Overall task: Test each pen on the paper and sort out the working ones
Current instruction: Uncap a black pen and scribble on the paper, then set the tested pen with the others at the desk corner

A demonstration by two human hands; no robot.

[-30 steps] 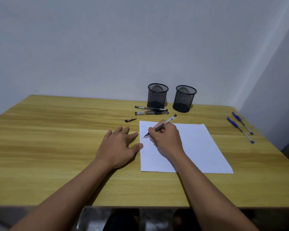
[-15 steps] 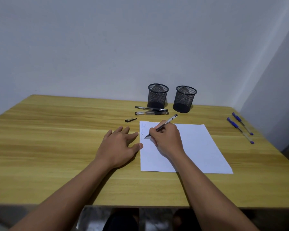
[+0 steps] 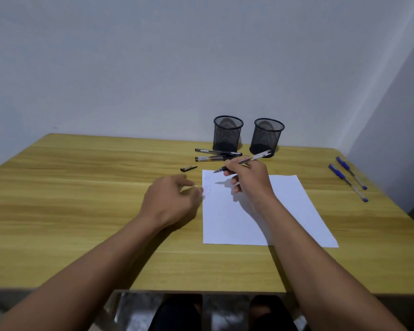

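Reader: Hands first: how do they lie?

Legend: Right hand (image 3: pixel 249 182) pinches a clear-barrelled pen (image 3: pixel 261 155) between thumb and forefinger, with the other fingers curled beneath. Left hand (image 3: pixel 172 201) hangs palm down just beside the left edge of the paper (image 3: pixel 289 211). Its fingers are loosely bent and blurred, and nothing shows in its grasp.

Reader: Where does the held pen point?

Legend: Tip points left, over the far left corner of the sheet. Barrel slants up and to the right, its end showing in front of the right mesh cup (image 3: pixel 267 137). Shadow of hand and pen falls on the paper apart from the tip, so the tip stands clear of the sheet. Faint scribbles (image 3: pixel 207 185) run down the left margin.

Reader: And the remaining pens?

Legend: Two black pens (image 3: pixel 218 152) lie side by side on the table (image 3: pixel 81 187), just in front of the left mesh cup (image 3: pixel 228 133) and beyond the paper. Loose black cap (image 3: pixel 188 168) lies left of the sheet's far corner, apart from both pens. Two blue-capped pens (image 3: pixel 336 172) lie roughly parallel near the table's right edge, well apart from the paper.

Reader: How do the cups stand?

Legend: Both are upright at the back of the table by the wall, side by side and not touching.
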